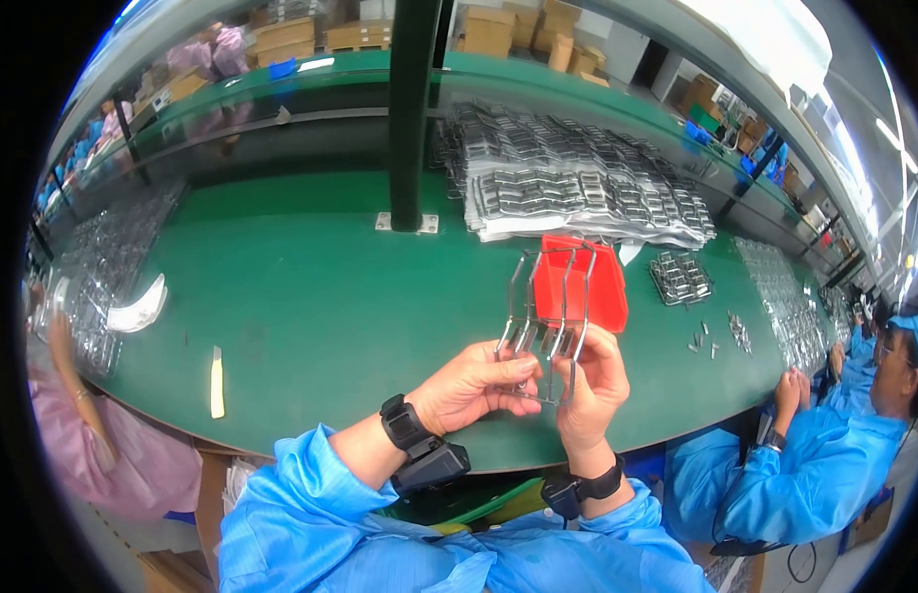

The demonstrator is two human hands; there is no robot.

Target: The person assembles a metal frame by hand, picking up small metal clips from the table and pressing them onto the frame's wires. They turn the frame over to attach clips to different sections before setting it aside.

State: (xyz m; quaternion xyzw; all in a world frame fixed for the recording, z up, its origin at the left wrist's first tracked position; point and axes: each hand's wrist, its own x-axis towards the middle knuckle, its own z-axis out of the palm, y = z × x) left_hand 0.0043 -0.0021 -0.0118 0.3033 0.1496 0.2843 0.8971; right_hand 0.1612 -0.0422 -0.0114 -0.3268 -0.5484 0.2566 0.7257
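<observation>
Between my two hands I hold a bent metal wire rack [530, 331], raised above the green table in front of a red plastic bin [602, 287]. My left hand [484, 381] grips its lower left side, thumb pressed against the wires. On the right side my right hand [592, 385] pinches the frame near its lower corner. Several upright zigzag wires run up from my fingers and overlap the bin in view. Parts of my fingertips are hidden behind the wires.
Wire racks lie stacked with white sheets [499, 222] at the back. A smaller rack pile [680, 278] and loose metal pieces [739, 334] lie right. A yellow-handled knife [217, 385] lies left. A green post [407, 128] stands mid-table. Co-workers sit on both sides.
</observation>
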